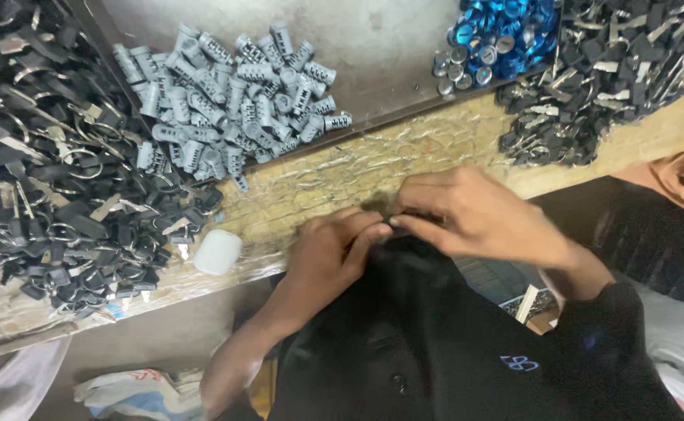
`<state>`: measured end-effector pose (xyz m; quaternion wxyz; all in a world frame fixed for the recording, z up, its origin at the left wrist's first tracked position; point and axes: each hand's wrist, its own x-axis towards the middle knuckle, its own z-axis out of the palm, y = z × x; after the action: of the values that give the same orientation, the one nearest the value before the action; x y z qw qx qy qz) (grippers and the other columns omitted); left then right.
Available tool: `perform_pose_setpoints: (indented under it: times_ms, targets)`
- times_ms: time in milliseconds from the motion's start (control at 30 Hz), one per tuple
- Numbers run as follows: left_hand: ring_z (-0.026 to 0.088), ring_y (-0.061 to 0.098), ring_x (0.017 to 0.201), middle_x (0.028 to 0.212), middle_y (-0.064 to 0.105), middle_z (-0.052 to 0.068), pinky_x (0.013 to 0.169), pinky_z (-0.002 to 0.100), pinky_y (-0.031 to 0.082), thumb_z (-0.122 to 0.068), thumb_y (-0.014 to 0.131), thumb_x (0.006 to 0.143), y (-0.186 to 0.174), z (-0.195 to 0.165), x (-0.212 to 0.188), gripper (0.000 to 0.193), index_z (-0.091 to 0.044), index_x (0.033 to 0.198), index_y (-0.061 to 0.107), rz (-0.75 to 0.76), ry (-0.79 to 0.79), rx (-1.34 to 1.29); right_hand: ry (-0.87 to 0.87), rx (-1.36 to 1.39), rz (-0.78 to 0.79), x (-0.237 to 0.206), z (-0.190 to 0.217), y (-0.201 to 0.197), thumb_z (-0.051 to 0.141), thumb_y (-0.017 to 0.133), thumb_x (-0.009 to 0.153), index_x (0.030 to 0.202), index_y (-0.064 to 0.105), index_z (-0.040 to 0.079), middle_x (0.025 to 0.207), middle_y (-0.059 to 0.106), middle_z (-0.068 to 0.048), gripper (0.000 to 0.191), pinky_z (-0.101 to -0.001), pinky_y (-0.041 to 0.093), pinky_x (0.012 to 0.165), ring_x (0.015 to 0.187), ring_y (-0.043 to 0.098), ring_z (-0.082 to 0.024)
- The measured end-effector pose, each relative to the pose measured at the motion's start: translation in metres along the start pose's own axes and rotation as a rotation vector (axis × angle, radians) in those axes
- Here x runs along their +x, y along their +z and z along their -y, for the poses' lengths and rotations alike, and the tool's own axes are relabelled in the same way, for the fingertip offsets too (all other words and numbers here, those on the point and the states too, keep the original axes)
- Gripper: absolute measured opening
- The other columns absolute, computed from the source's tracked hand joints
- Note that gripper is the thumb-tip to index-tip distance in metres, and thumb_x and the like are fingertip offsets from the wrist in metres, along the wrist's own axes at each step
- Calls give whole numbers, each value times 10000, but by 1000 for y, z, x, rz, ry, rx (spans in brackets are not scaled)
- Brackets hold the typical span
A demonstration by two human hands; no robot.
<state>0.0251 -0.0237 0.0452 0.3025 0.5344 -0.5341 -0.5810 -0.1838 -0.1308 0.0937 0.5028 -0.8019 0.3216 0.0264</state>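
**A:** what've I got in my hands right now?

**B:** Both pinched together at the bench edge. My left hand [334,249] and right hand [470,214] meet fingertip to fingertip on a small dark part [379,207], too blurry to tell what it is.

**A:** and around them?

**B:** Grey lock cylinders [233,97] heaped on the metal tray [388,47], blue caps [505,31] top right, black keys [53,179] piled left, a white case [217,251] just beside my left hand.
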Motion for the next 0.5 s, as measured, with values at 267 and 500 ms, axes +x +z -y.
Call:
perform_pose_setpoints:
  times_ms: [267, 500]
  targets:
    - [127, 628, 613, 769, 713, 72, 560, 270, 491, -114, 644, 1009, -4, -1, 0, 167, 11, 940, 731, -390, -181, -291, -88, 627, -834, 74, -40, -72, 143, 532, 1142, 1167, 698, 16, 1068, 776, -90, 211, -292, 676, 766, 972, 806, -211]
    - [49, 572, 659, 740, 682, 27, 574, 221, 445, -132, 610, 1057, -11, 4, 7, 255, 30, 892, 716, -426, -211, -428, -52, -590, -748, 86, -70, -48, -47, 768, 963, 1098, 706, -57, 1015, 665, -173, 149, -386, 527, 719, 846, 670, -305]
